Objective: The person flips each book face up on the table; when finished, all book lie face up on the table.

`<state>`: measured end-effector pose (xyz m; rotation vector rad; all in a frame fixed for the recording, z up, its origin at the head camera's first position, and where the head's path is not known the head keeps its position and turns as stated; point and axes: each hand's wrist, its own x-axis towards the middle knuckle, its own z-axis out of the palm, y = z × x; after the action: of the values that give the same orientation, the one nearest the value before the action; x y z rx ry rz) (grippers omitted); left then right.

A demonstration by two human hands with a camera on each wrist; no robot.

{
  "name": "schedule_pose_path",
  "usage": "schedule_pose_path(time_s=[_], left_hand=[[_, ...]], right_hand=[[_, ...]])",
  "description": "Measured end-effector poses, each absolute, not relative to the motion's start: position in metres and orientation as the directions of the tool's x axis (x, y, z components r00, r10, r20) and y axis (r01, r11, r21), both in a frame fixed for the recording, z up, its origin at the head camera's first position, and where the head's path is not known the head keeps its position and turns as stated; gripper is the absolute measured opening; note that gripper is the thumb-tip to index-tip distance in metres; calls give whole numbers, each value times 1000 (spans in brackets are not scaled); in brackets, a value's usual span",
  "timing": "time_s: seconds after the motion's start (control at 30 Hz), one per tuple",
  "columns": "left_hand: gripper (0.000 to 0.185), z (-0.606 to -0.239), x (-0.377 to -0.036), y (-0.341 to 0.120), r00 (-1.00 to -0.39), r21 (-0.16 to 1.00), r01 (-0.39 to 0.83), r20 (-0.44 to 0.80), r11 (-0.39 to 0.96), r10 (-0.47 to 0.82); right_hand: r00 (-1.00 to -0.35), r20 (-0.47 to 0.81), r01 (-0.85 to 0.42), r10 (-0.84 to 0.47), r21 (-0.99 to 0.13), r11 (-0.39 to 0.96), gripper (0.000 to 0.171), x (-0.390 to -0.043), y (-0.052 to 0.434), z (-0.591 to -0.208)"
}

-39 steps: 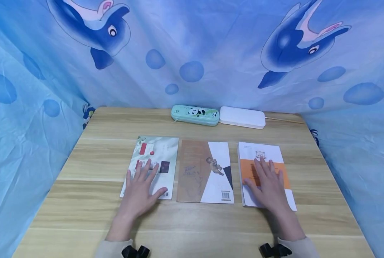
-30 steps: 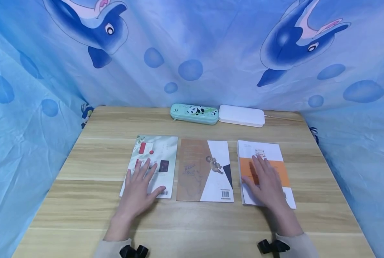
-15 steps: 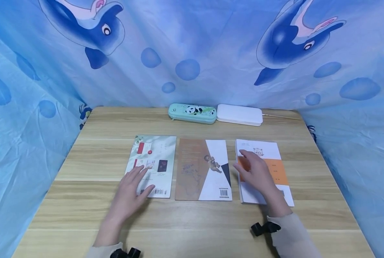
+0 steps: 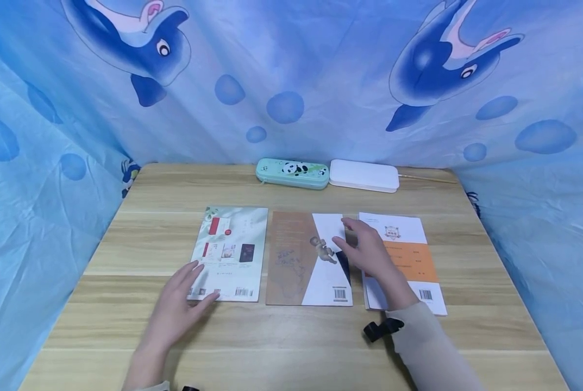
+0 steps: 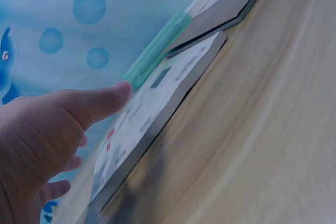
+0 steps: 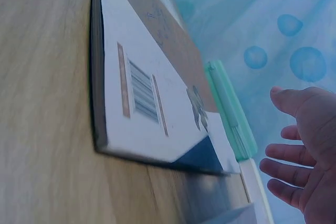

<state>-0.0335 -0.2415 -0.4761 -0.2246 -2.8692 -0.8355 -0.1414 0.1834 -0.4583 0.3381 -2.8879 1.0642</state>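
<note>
Presently, left hand: your left hand (image 4: 174,312) lies low over the near left corner of the green-and-white book (image 4: 232,239), with the fingertips at that corner.
Left grip: spread and relaxed, fingers straight, nothing pinched (the left wrist view shows the thumb (image 5: 100,100) stretched out above the cover).
Right hand: your right hand (image 4: 369,255) is over the seam between the brown-and-white book (image 4: 296,255) and the orange-banded book (image 4: 408,260).
Right grip: fingers fanned apart and holding nothing; whether they touch a cover cannot be told.
Book positions: all three books lie flat in a row across the middle of the surface (image 4: 296,336). The green-and-white one is at your left, the brown-and-white one is in the centre, and the orange-banded one is at your right. They sit just beside one another and none overlaps.
Done so far: judging by the layout, the row is set out and roughly squared. No book is lifted, opened or stacked.
Left to do: any pick-up or move of a book has not begun, since neither hand has closed on one.
Background items: a panda pencil case (image 4: 293,174) and a white box (image 4: 364,175) sit end to end at the far edge, well apart from the books.
</note>
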Motion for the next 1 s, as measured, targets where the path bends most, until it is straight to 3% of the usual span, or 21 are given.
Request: schedule_pose_path(time_s=[0.4, 1.0], left_hand=[[81, -480, -23, -262, -984, 550, 132, 173, 825, 42], [67, -490, -15, -272, -973, 565, 121, 229, 816, -14]], right_hand=[[-968, 56, -218, -243, -662, 717, 62, -163, 156, -466], [-938, 62, -292, -341, -671, 682, 57, -188, 115, -473]])
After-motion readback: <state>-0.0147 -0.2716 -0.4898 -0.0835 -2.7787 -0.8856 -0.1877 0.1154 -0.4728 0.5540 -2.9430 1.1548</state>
